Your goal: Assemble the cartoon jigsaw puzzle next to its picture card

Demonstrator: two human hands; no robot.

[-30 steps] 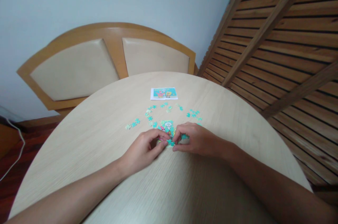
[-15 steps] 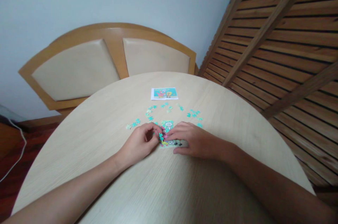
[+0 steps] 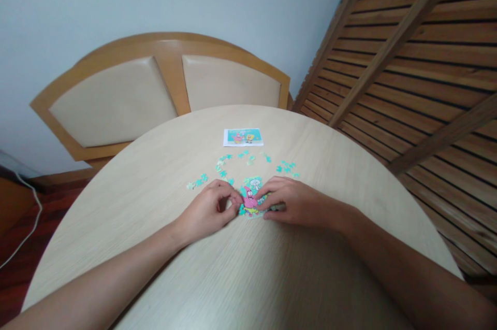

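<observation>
A partly joined jigsaw puzzle (image 3: 251, 206) lies flat on the table before me, with a pink starfish figure and a pale green figure on a teal ground. At its left edge my left hand (image 3: 215, 207) is closed in a pinch, with a teal puzzle piece (image 3: 242, 210) at the fingertips, partly hidden by them. My right hand (image 3: 291, 200) rests over the puzzle's right part, fingers apart and fingertips on its surface, hiding some of the picture.
Loose teal puzzle pieces (image 3: 287, 167) lie in an arc beyond the puzzle, with another small group (image 3: 199, 181) at left. A picture card (image 3: 244, 137) sits farther back on the round wooden table (image 3: 155, 164). Behind stands a padded chair (image 3: 166, 60); a slatted wooden screen (image 3: 419, 60) is at right.
My left hand has moved from the puzzle's lower middle to its left edge, carrying the teal piece. My right hand has spread its fingers over the puzzle and slid slightly right, uncovering the starfish figure.
</observation>
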